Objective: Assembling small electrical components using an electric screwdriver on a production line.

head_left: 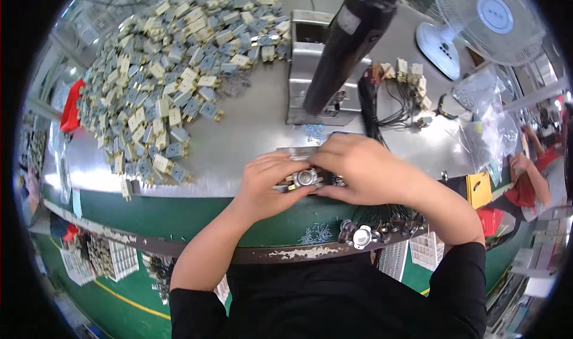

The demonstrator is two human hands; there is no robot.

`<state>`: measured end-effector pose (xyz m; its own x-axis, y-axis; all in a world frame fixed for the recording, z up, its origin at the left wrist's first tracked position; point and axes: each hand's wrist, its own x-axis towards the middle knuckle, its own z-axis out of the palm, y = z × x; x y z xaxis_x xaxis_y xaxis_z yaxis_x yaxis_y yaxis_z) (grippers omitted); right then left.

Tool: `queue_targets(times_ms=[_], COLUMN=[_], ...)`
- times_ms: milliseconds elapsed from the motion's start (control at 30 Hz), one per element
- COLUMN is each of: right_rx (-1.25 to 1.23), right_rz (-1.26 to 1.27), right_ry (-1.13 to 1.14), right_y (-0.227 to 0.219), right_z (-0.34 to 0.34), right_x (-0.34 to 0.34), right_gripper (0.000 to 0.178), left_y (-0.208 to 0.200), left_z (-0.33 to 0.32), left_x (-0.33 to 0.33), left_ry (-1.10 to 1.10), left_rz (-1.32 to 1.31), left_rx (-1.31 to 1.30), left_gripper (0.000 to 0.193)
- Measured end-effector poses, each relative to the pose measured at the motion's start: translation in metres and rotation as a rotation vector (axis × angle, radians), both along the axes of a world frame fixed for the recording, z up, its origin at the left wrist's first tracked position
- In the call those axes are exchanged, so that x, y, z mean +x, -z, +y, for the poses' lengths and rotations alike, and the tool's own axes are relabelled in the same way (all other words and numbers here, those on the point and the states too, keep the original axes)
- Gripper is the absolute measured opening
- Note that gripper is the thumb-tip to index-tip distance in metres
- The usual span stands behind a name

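Note:
My left hand [261, 182] and my right hand [362, 167] meet at the front of the metal worktop, fingers closed round a small assembly with a round metal part [306, 177] facing up. My fingers cover much of its sides, so its full shape is hidden. Just beyond it lies a small heap of bluish screws [314, 131]. Nearer to me, on the green strip, is another scatter of screws [316, 234]. Several round metal-rimmed parts, one with a white disc [362, 237], sit below my right wrist.
A large pile of grey and cream blocks [173, 82] covers the left. A black cylindrical tool [346, 58] leans over a metal fixture [298, 109]. Black cables [370, 109], pliers [444, 107], a white fan [439, 47], plastic bags [492, 130] and a yellow box [478, 189] are right.

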<state>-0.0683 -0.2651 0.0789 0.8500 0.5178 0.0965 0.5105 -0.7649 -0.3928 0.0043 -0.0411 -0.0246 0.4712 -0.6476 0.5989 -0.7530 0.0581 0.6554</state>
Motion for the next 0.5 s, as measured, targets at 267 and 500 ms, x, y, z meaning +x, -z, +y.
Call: queue_targets(times_ms=[267,500], right_rx=[-0.011,-0.083], right_rz=[-0.283,-0.353], right_ry=[0.097,0.139], right_y=[0.036,0.042], right_z=[0.008,0.008], right_x=[-0.006,-0.011], right_gripper=[0.043,0.034], left_y=[-0.005,-0.004], left_z=[0.001,0.002], left_x=[-0.017,-0.013], left_ry=[-0.245,-0.288], left_rz=[0.244,0.185], left_rx=[0.012,-0.035], left_gripper=[0.038,0.045])
